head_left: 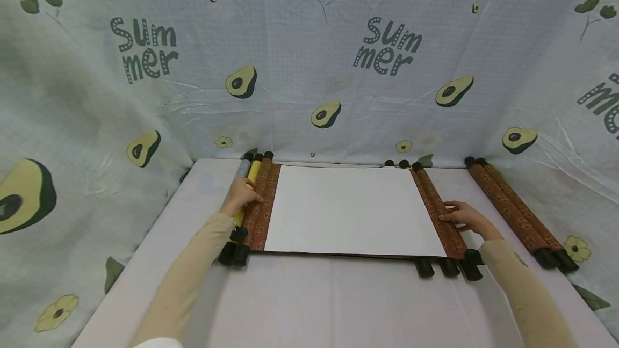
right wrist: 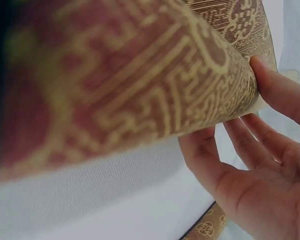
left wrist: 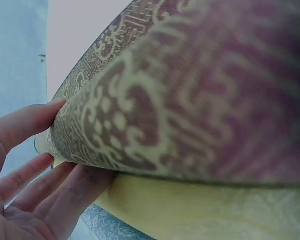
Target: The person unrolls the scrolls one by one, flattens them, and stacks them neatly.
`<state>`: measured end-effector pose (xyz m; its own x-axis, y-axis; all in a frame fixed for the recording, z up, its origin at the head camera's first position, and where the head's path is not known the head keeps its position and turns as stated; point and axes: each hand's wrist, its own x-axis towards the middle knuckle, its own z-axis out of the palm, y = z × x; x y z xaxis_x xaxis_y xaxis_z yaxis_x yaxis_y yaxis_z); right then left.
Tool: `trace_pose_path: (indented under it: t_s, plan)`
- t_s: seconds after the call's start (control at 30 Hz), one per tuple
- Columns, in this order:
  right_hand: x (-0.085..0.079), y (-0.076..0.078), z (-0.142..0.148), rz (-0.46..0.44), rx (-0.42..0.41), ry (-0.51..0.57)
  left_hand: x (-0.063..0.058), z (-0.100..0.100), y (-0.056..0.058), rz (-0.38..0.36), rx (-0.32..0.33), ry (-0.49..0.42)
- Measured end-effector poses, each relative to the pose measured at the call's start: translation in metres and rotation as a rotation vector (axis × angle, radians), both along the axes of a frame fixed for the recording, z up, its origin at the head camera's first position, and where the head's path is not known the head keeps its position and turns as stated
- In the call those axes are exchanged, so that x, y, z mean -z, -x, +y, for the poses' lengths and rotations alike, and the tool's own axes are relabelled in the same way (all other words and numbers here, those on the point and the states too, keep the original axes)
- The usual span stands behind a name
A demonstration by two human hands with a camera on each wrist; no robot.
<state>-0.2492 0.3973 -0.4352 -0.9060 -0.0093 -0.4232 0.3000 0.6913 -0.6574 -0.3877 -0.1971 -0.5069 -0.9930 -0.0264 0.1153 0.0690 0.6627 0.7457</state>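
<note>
A hanging scroll lies spread across the table, its blank white sheet bordered by brown patterned rolls. My left hand grips the left brown roll, thumb on top and fingers tucked beneath. In the left wrist view the fingers pass between that roll and a yellow scroll. My right hand holds the right brown roll; its thumb presses the upper side while the other fingers curl underneath, partly hidden by the roll.
A grey-blue scroll lies left of the yellow one. Black end knobs of more rolls stick out below the sheet's near edge. Two brown rolled scrolls lie at the right. A cloth printed with avocados hangs behind the table.
</note>
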Motion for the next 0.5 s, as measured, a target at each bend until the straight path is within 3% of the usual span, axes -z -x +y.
trace_pose_path:
  t_s: [0.07,0.1,0.17,0.23,0.3,0.33,0.5]
  plan:
    - [0.001,0.0,0.0,0.016,-0.012,-0.016,0.038,-0.009,0.034,0.074,0.004,0.071]
    - [0.002,0.0,0.001,0.03,-0.026,-0.03,0.047,-0.01,0.041,0.055,0.015,0.101]
    - [0.004,-0.001,0.002,0.067,-0.058,-0.059,0.06,-0.012,0.052,0.085,0.058,0.153]
    - [0.006,-0.002,0.003,0.109,-0.091,-0.088,0.062,-0.008,0.05,0.128,0.081,0.217]
    - [0.006,-0.004,0.004,0.147,-0.122,-0.119,0.047,0.001,0.034,0.114,0.104,0.274]
    - [0.005,-0.005,0.004,0.16,-0.134,-0.136,0.04,0.005,0.026,0.15,0.114,0.306]
    - [0.002,-0.015,0.002,0.245,-0.221,-0.252,-0.059,0.037,-0.061,0.014,0.172,0.449]
